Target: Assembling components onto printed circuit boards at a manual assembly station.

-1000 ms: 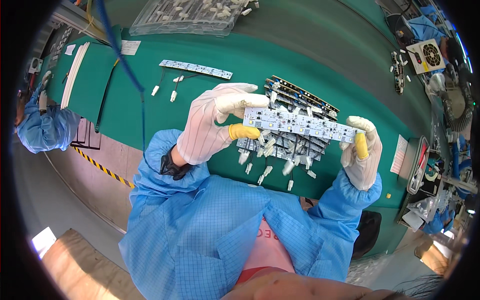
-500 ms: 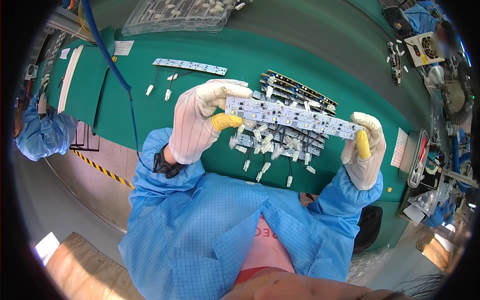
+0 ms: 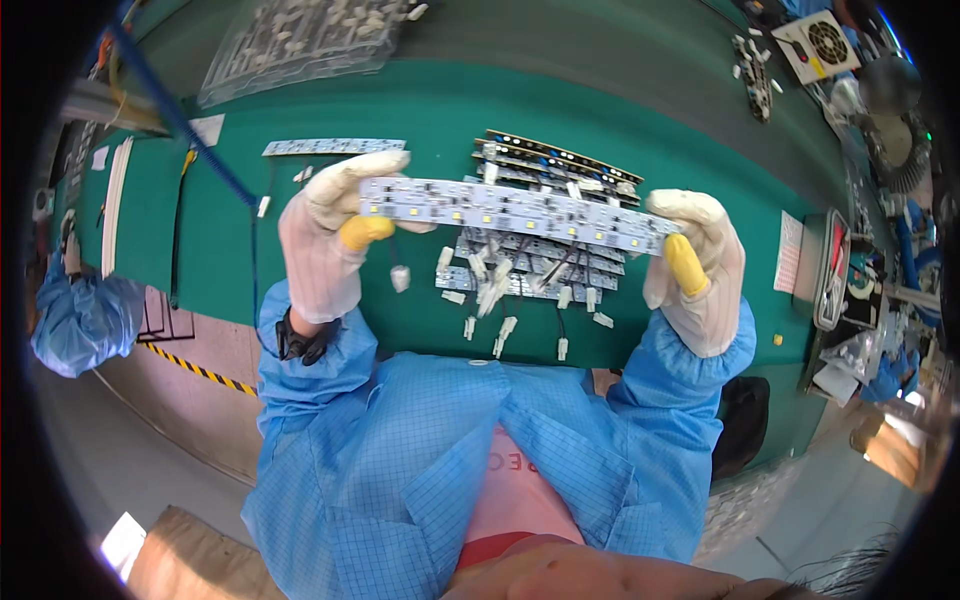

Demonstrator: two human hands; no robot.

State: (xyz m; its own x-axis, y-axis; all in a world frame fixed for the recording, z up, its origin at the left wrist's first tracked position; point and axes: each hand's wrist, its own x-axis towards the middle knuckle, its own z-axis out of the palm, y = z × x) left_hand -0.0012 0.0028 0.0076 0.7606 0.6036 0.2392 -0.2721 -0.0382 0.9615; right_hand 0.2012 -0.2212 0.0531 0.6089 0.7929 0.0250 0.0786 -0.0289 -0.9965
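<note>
While level above the green bench, LED strip lengthwise left-right, pinched between left hand and right hand.

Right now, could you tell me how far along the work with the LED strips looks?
Looks midway. A pile of wired strips already lies on the green mat. In hand: one LED strip, held level by the left hand and right hand. A single strip lies apart and a tray of parts sits behind, possibly left.

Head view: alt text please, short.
Two gloved hands, left and right, hold a long LED strip by its ends above a green bench. More strips and white connectors lie beneath.
</note>
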